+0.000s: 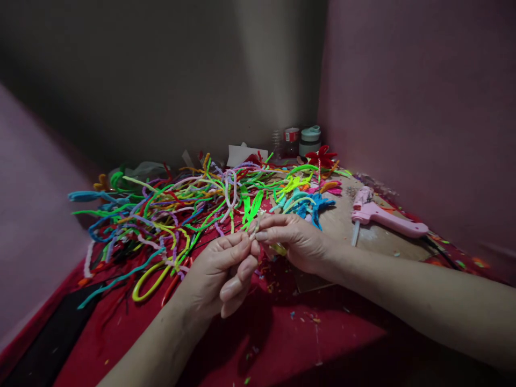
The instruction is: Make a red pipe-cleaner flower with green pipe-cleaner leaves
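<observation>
My left hand [220, 269] and my right hand [292, 239] meet above the red cloth [282, 333]. Both pinch a small pale pipe-cleaner piece [255, 228] between their fingertips. Bright green pipe-cleaner loops [250, 207] stick up just behind the pinch. A bit of yellow shows under my right fingers. A big tangled heap of pipe cleaners [169, 215] in many colours lies just beyond my hands.
A pink glue gun [382, 217] lies on a brown board [342, 220] at the right, its cord trailing right. A red pipe-cleaner flower [321, 157], a blue one [314, 204], two jars [310, 140] and white paper [245, 154] sit in the corner. Walls close in behind and right.
</observation>
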